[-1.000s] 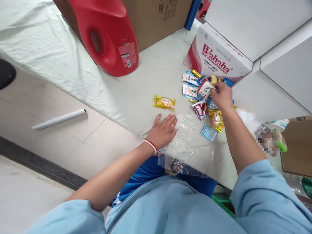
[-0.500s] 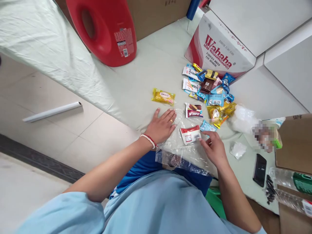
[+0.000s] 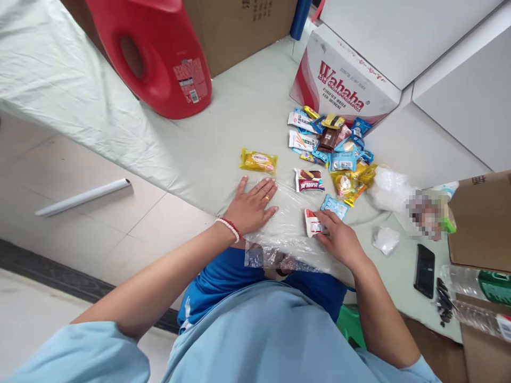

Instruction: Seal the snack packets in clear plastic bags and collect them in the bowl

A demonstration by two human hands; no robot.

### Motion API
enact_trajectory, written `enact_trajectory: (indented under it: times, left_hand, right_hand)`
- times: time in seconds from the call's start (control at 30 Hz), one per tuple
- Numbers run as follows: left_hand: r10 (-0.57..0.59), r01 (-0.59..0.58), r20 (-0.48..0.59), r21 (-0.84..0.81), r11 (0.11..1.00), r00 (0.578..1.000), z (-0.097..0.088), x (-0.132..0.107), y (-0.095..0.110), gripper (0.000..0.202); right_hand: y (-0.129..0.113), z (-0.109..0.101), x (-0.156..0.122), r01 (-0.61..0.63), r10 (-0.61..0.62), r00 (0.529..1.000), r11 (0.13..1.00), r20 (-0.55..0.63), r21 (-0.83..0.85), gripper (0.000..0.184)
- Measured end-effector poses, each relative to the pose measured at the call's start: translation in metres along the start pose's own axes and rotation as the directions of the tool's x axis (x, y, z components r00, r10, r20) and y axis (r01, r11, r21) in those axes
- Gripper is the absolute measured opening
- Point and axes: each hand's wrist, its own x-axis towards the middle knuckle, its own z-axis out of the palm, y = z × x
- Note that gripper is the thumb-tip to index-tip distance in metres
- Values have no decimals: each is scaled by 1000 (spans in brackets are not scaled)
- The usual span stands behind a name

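Observation:
My left hand (image 3: 252, 206) lies flat with fingers spread on a clear plastic bag (image 3: 285, 226) at the table's front edge. The bag's lower part hangs over that edge. My right hand (image 3: 337, 234) has its thumb and fingers closed around a red and white snack packet (image 3: 313, 222), which rests over the bag; part of the packet is hidden by the fingers. Just behind that hand is a light blue packet (image 3: 334, 206). Farther back lie a dark red and white packet (image 3: 310, 180) and a yellow packet (image 3: 258, 160), each apart from my hands.
A pile of wrapped snacks (image 3: 343, 159) lies before the Wahaha carton (image 3: 347, 80). A red jug (image 3: 159, 64) stands at the back left. To the right are crumpled clear plastic (image 3: 386, 240), a black phone (image 3: 424, 270) and plastic bottles (image 3: 475, 322).
My right hand has moved left over the red and white packet and closed on it. My left hand stays flat on the bag. The whole view has shifted slightly.

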Motion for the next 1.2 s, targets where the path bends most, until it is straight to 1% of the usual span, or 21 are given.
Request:
enact_trajectory:
  times: [0.1,0.17,0.23,0.3,0.33,0.4,0.47,0.53,0.6,0.67,0.73,0.77,0.8,0.87,0.9,0.97,1.0,1.03,1.07,1.13,1.2]
  left_hand:
    - [8,-8,-6,6,1000,1000,0,0,0,61]
    - [12,-12,2,3,1000,1000,-1,1,0,61]
    - [11,-11,9,-5,1000,1000,-1,1,0,61]
    - [10,-10,8,-13,1000,1000,0,1,0,61]
    - [8,-8,5,-16,1000,1000,0,1,0,61]
    - [2,-2,-4,-20,1000,1000,0,1,1,60]
    - [-3,3,-12,-27,1000,1000,0,0,2,60]
    - [-1,0,-15,-35,999,1000,-1,0,2,60]
    - [2,-3,-8,-43,999,1000,-2,0,2,61]
    - [5,-5,1,-50,999,1000,-4,0,1,63]
    - [9,-9,5,-56,998,1000,-4,0,0,66]
    - [12,-11,4,-59,998,1000,-4,0,0,67]
    - [13,-13,4,-60,998,1000,-4,1,0,67]
    - [11,-11,4,-60,998,1000,-4,1,0,66]
    - [8,-8,5,-59,998,1000,-4,1,0,65]
    - [0,1,8,-58,998,1000,-4,2,0,64]
    - [-3,4,9,-57,998,1000,-4,2,1,63]
    - [-6,6,8,-56,998,1000,-4,2,1,62]
    - [-7,7,6,-56,998,1000,-5,2,1,62]
    - [-6,6,-1,-57,998,1000,-5,1,1,62]
    - [-1,1,-7,-60,998,1000,-6,0,1,63]
  right_hand:
    - [5,-14,-6,-42,51,990,997,-132,69,53]
    - [-2,-29,-3,-34,55,976,994,-212,101,52]
    - [-16,-41,6,3,22,972,995,-233,104,53]
    - [-32,-41,19,48,-34,985,996,-171,76,54]
    - [-39,-36,25,59,-52,991,997,-120,52,55]
    - [-48,-18,37,66,-65,998,998,-11,5,59]
    - [-48,3,41,86,-86,995,996,39,2,70]
    - [-41,18,35,127,-130,991,989,32,72,81]
    - [-30,22,21,144,-151,988,972,24,185,85]
    - [-17,15,4,135,-164,984,940,66,313,80]
    - [-4,-1,-6,112,-183,975,896,126,429,69]
    - [3,-10,-6,95,-178,974,881,139,464,63]
    - [10,-20,-2,71,-152,979,877,134,476,56]
    - [25,-38,18,0,-42,996,895,84,446,45]
    - [31,-45,33,-46,28,998,906,48,421,42]
    - [36,-56,68,-138,156,988,915,-15,378,38]
    - [34,-60,85,-163,192,980,925,-51,344,35]
    - [27,-62,99,-160,191,978,940,-79,301,33]
    - [17,-62,109,-124,151,985,960,-88,252,29]
    - [-11,-58,114,18,-13,999,989,-34,145,25]
    - [-41,-48,103,153,-155,986,987,55,40,25]
